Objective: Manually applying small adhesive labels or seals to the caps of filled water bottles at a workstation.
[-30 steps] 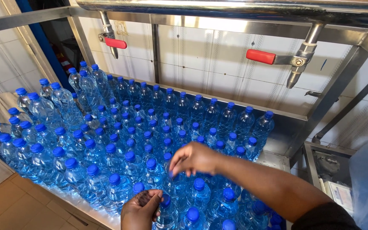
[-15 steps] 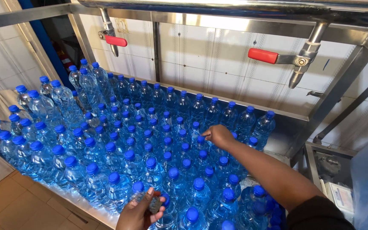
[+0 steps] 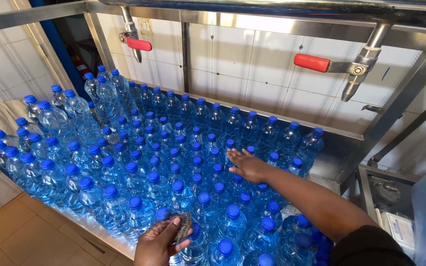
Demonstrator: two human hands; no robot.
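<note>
- The right hand (image 3: 248, 166), pinched over a cap half a second ago, is now spread flat across the bottle caps (image 3: 232, 162) near the bench's back edge.
- A small dark strip (image 3: 183, 227) is kept gripped in the left hand (image 3: 159, 242) at the front edge.

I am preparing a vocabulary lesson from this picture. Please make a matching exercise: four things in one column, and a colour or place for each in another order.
Things:
1. bottle caps
2. tap handles
3. left hand
4. right hand

Descriptions:
a. red
b. near edge of the table, holding a small dark thing
c. blue
d. flat on the bottles, further back

Pairs: 1-c, 2-a, 3-b, 4-d
</note>
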